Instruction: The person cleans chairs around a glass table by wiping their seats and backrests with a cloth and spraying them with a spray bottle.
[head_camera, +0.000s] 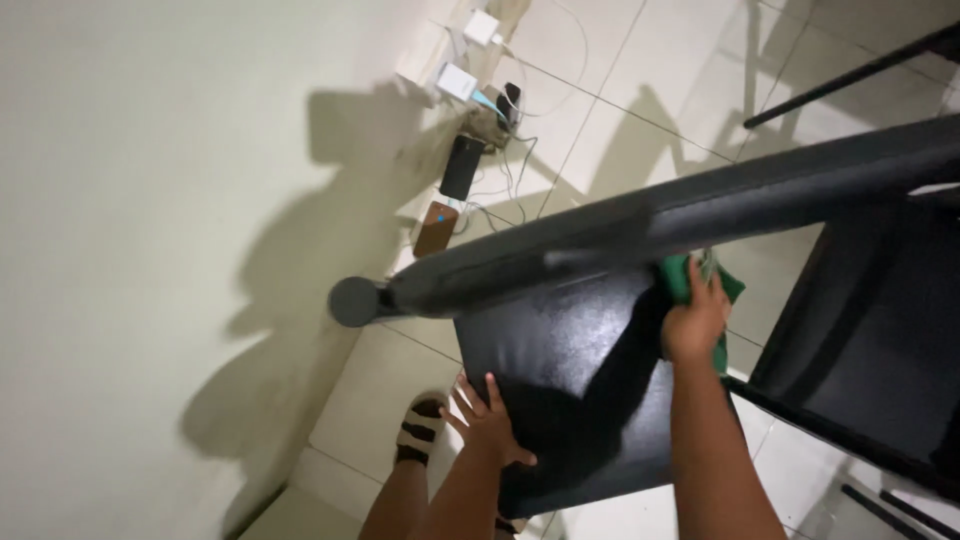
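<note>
A black padded chair stands below me, its seat (560, 350) glossy and its backrest top (640, 225) crossing the view. My left hand (485, 425) rests flat with fingers spread on the seat's front left edge. My right hand (692, 322) is closed on a green cloth (690, 275), pressed against the seat right under the backrest. Part of the cloth is hidden behind the backrest.
A second black chair (880, 340) stands to the right. Several phones and chargers (465, 165) with cables lie on the tiled floor (620, 90) by the pale wall (150, 250). My sandalled foot (420, 430) stands left of the seat.
</note>
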